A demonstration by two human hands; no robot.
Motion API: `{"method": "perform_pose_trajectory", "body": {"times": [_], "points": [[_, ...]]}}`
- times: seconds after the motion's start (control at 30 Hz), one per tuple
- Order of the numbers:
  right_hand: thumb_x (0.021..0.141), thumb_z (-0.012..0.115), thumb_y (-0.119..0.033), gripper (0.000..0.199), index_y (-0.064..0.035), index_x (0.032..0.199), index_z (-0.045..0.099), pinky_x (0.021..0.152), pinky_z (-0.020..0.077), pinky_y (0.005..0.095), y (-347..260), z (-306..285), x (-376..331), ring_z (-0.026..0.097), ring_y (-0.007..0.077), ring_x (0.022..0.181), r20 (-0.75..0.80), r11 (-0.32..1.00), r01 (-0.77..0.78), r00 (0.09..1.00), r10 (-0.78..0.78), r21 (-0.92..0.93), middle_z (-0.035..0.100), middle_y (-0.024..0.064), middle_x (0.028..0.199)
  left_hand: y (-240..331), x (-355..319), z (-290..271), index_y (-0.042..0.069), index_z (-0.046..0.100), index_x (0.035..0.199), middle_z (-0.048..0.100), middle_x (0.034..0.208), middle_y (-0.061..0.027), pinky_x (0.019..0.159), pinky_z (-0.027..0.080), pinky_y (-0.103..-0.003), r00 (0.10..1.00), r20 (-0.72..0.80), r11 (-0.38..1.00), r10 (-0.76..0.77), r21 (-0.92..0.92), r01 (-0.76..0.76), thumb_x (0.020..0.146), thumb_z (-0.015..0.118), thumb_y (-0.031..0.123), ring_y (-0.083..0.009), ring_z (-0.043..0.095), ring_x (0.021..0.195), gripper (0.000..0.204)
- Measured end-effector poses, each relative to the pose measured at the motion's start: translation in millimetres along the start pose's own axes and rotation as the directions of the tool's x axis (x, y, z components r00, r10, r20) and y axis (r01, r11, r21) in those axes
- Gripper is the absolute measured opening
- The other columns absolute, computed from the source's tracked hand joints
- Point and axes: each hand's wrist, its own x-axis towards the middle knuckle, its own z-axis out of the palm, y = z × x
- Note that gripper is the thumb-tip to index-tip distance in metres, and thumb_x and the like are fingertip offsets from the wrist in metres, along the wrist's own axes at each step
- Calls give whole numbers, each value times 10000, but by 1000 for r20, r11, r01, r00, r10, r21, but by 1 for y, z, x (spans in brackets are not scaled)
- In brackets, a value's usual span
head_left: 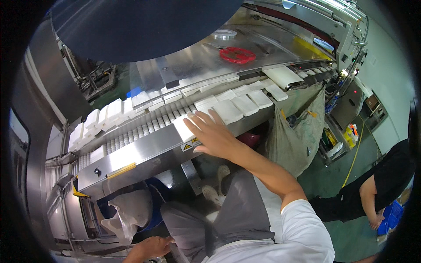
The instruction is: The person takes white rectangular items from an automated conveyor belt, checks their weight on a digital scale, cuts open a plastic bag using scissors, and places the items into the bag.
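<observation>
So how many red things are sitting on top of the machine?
1: a red ring-shaped part lies on the steel cover behind the conveyor, just right of a clear tape roll. Others may be hidden by the dark cap brim.

Your view is bright, lit from overhead; strip lights (337, 5) blow out at top right. Glare streaks the steel cover (206, 52) and conveyor rail (144, 147). White packs (228, 109) nearly clip. A dark blurred cap brim (140, 26) blocks the top left. Under the conveyor it's shadowed. Heavy fisheye: straight edges bow, black vignette rings the frame. Your right hand (215, 133) is slightly soft.
</observation>
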Motion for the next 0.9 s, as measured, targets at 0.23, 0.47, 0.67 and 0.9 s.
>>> {"method": "perform_pose_trajectory", "body": {"times": [0.23, 0.47, 0.67, 0.9], "points": [[639, 885, -466, 1093, -18, 1511, 402, 1165, 313, 585, 17, 26, 23, 426, 340, 1406, 90, 996, 36, 996, -29, -80, 506, 186, 1449, -6, 6, -1, 19, 608, 1319, 717, 842, -243, 676, 560, -510, 996, 85, 996, -34, -76, 41, 918, 578, 213, -430, 709, 744, 447], [722, 851, -385, 874, -27, 1436, 498, 1159, 331, 559, 16, 45, 24, 496, 309, 1329, 36, 989, 100, 995, -97, -111, 559, 159, 1358, -15, 2, 19, -15, 561, 1363, 697, 910, -287, 704, 509, -545, 996, 37, 996, -84, -5, 84, 924, 597, 284, -449, 691, 814, 532], [840, 757, -330, 649, -42, 1384, 549, 1149, 342, 573, 11, 44, 19, 547, 288, 1263, -37, 985, 83, 995, -89, -152, 590, 150, 1340, -11, 1, 17, 46, 580, 1363, 691, 879, -276, 665, 501, -551, 997, -37, 998, -65, -22, 64, 908, 601, 257, -451, 676, 763, 502], [719, 827, -498, 932, -34, 1454, 490, 1160, 330, 561, 11, 57, 19, 469, 321, 1359, -41, 993, 24, 999, -28, -115, 542, 156, 1408, -82, -2, 72, -2, 624, 1258, 691, 911, -298, 619, 498, -525, 979, -156, 966, 132, -199, -162, 920, 576, 219, -409, 674, 705, 406]]}}
